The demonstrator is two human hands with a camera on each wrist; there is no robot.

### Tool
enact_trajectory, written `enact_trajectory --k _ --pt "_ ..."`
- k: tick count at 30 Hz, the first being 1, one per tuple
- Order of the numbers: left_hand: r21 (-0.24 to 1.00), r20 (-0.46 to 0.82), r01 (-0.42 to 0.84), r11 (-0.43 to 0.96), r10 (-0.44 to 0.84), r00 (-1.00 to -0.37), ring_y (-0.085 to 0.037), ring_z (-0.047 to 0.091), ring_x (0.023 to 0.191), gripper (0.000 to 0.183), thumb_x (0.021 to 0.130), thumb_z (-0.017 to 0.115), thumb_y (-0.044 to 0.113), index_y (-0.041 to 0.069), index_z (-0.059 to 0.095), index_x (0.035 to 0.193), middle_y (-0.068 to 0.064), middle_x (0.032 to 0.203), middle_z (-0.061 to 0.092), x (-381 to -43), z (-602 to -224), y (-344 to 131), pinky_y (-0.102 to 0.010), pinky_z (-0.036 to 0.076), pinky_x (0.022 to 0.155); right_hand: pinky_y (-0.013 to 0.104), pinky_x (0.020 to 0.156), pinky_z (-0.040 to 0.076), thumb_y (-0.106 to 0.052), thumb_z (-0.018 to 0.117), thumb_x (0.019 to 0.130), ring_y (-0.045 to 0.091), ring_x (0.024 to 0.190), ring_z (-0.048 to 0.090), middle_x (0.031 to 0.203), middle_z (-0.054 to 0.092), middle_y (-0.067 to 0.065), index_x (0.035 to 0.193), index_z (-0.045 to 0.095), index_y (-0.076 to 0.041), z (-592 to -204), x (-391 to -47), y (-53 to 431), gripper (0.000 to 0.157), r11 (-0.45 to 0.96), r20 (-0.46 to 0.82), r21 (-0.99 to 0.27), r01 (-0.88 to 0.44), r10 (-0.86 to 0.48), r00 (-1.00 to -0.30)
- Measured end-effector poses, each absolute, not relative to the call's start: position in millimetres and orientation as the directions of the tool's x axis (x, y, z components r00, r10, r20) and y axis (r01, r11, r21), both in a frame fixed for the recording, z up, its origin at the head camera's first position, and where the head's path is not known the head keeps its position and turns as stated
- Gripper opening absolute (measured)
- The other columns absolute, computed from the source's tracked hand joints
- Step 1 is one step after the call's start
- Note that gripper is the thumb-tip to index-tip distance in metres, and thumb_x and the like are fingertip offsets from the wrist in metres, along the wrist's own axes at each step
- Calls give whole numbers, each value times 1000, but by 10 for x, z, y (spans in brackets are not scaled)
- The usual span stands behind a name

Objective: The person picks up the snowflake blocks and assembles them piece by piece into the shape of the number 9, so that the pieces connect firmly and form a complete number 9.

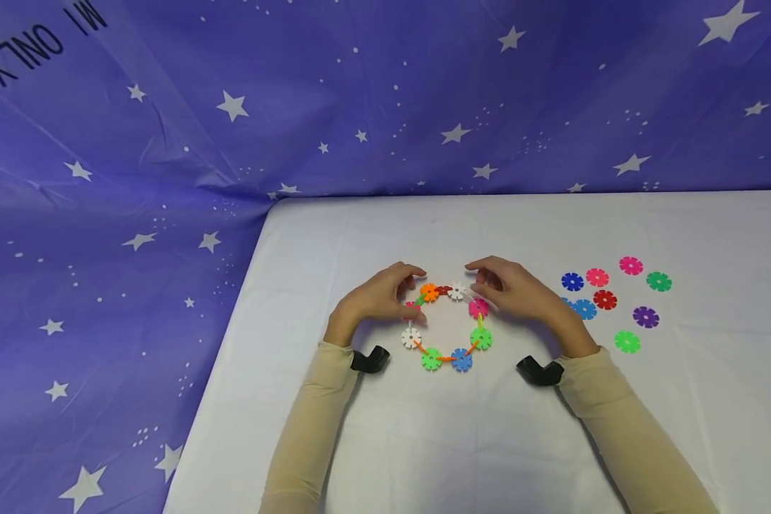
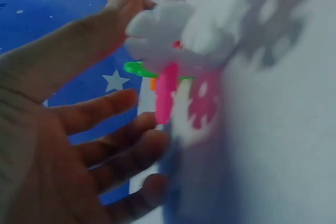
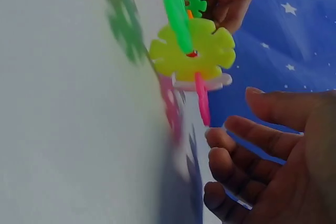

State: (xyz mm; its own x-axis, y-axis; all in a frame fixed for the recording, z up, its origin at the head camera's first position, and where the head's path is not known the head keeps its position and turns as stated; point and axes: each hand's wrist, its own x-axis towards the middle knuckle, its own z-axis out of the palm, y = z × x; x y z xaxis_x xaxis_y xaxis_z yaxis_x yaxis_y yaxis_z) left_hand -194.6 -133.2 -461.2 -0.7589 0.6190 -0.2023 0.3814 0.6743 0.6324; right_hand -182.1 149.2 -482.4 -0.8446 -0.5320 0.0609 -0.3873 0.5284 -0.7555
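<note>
Notched plastic discs slotted edge to edge form a closed ring [image 1: 461, 360] on the white table, with flat and upright pieces alternating. My left hand [image 1: 380, 291] is at the ring's left side, fingers loosely bent around a pink disc [image 2: 167, 95] without a visible grip. Across from it, my right hand [image 1: 517, 289] stands beside another pink disc [image 3: 202, 100], its fingers relaxed and apart from it. A yellow-green disc [image 3: 210, 51] and a white disc [image 2: 163, 38] show close up in the wrist views. My left fingers partly hide the ring's left edge.
Several loose discs lie right of my right hand, among them a purple one [image 1: 646, 317], a red one [image 1: 605, 299] and a bright green one [image 1: 627, 342]. My right wrist partly covers a blue disc. A purple star-printed cloth [image 1: 360, 93] hangs behind the table [image 1: 450, 442].
</note>
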Motion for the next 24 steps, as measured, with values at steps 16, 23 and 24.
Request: enact_trajectory --k 16,23,24 --pt "653 -223 384 652 651 -726 -18 53 87 71 76 85 32 8 54 136 -8 101 60 -1935 -4565 -1377 -27 45 79 27 71 44 -9 61 95 16 80 50 102 63 5 128 62 -7 -4816 -1787 1404 33 497 27 -777 -385 -585 -810" --pt "685 -127 422 593 668 -733 -19 58 90 57 86 76 21 4 53 136 -10 106 63 -1966 -4635 -1344 -30 49 82 30 69 44 -12 60 97 15 74 50 89 64 3 117 67 -7 -4803 -1783 1415 21 561 -40 -752 -346 -563 -825" --pt "683 -100 430 591 658 -746 -21 58 92 56 86 76 21 4 55 135 -10 109 62 -1965 -4640 -1336 -31 50 83 32 70 46 -13 60 97 15 75 52 89 65 3 114 66 -7 -4805 -1785 1417 19 574 -43 -744 -341 -551 -833"
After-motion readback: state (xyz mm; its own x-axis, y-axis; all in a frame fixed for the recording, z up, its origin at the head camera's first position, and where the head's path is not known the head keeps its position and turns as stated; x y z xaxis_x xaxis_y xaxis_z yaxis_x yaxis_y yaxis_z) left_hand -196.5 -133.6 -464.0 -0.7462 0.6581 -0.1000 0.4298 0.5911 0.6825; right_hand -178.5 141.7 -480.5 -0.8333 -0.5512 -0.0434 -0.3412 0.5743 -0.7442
